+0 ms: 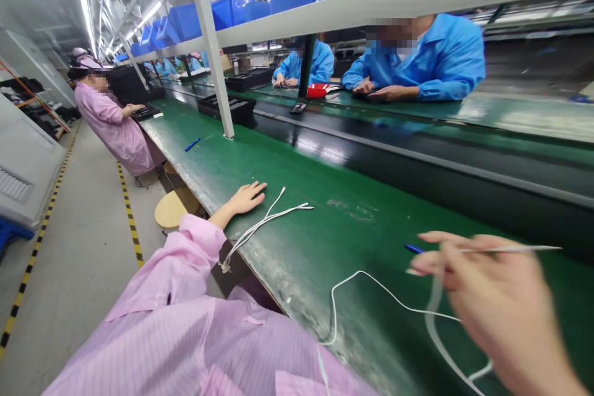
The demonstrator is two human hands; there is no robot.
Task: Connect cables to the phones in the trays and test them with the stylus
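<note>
My left hand (245,198) rests flat on the green bench top, fingers stretched and holding nothing. Just right of it lies a bundle of white cables (264,221), tips spread on the bench and the other end hanging over the near edge. My right hand (505,303), smeared by motion, is raised over the right part of the bench, thumb and fingers pinched on a white cable (434,318). A thin white tip sticks out to the right past the fingers. A loose length of white cord loops over the bench towards my lap. Beside the right fingertips a blue pen (414,249) is partly hidden.
Another blue pen (192,144) lies farther along the green bench (297,167). A white post (211,43) rises from it, near a black tray (227,108). Behind runs a dark conveyor (352,148). Co-workers in blue sit opposite; one in pink works at far left. A stool (171,210) stands left.
</note>
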